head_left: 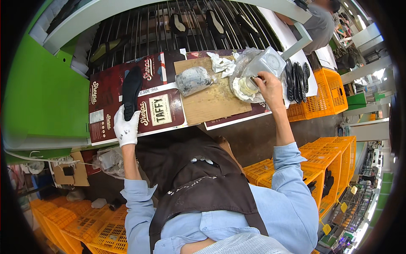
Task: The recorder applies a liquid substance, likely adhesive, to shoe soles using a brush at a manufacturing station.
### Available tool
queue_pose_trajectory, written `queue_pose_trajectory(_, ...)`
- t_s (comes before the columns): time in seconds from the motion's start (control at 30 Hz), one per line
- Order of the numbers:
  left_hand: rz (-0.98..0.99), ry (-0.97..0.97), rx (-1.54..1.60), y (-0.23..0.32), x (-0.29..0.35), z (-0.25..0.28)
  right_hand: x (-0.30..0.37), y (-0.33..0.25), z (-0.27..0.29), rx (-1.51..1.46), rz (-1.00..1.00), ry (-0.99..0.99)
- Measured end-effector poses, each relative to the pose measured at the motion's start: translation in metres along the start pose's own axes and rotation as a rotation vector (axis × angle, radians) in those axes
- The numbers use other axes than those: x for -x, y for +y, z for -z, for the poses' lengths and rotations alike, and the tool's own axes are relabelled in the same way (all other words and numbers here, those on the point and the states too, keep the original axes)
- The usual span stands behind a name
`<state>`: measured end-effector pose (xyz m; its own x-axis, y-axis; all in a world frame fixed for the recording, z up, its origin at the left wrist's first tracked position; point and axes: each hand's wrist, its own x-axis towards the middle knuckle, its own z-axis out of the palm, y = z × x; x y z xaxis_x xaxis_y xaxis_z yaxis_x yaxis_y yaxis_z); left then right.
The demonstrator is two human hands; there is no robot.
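A white glove covers my left hand (126, 127), which grips the heel end of a long black shoe sole (132, 86) over the printed cardboard at the left. My bare right hand (270, 88) is pinched on a small dark-ended thing, mostly hidden by the fingers, above a plastic-lined bowl (237, 91) with pale, creamy material in it. A clear plastic tub (272, 61) tilts just behind that hand. To the right of the bowl, several black soles (297, 81) stand side by side.
A stained plastic-wrapped bundle (193, 80) and crumpled white paper (221, 64) lie on brown cardboard (215, 106). Shoe pieces (216, 24) rest on the roller rack behind. Orange crates (330, 91) stand at the right and below. A person (318, 25) is at the far right.
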<state>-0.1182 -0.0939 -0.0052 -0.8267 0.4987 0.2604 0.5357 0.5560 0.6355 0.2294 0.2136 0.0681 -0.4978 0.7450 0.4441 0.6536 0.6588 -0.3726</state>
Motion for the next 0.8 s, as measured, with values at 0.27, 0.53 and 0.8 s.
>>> queue_pose_trajectory(0.27, 0.495, -0.232, 0.742, -0.011, -0.008, 0.002, -0.003, -0.004, -0.016, 0.226, -0.006, -0.099)
queue_pose_trajectory(0.53, 0.664, -0.273, 1.026, -0.020, -0.011, -0.001, 0.001, 0.001, -0.022, 0.233, -0.021, -0.103)
queue_pose_trajectory(0.8, 0.847, -0.328, 1.285, -0.025, -0.016, 0.008, 0.021, 0.012, -0.017, -0.294, -0.319, 0.093)
